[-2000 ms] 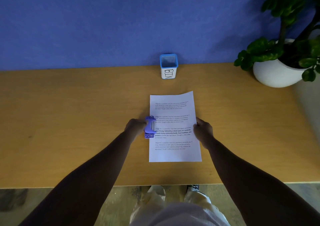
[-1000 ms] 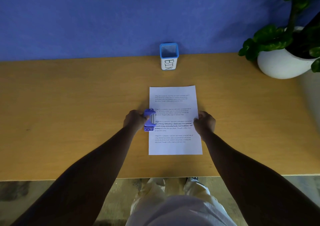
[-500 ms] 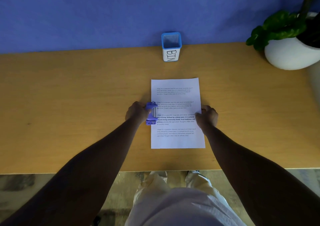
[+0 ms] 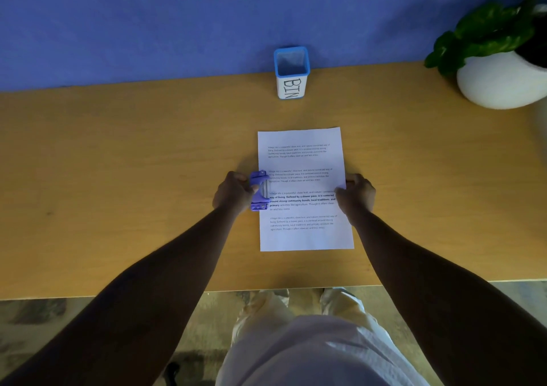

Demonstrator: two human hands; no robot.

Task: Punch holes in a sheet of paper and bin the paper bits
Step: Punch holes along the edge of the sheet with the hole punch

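A white printed sheet of paper [image 4: 305, 161] lies flat on the wooden table [image 4: 118, 178]. A purple hole punch [image 4: 259, 190] sits over the middle of the sheet's left edge. My left hand [image 4: 233, 192] is closed on the punch from the left side. At the sheet's right edge, level with the punch, my right hand [image 4: 356, 195] pinches the paper. A small white cup with a blue rim, marked BIN [image 4: 291, 73], stands upright at the back of the table against the wall. No paper bits are visible.
A white pot with a green plant [image 4: 500, 81] stands at the back right corner. A blue wall [image 4: 177, 16] runs behind the table. The table's front edge is close to my body, with floor below.
My head has tipped down a little, so everything sits higher in view. Both hands hold the same spots on the punch and the sheet's right edge.
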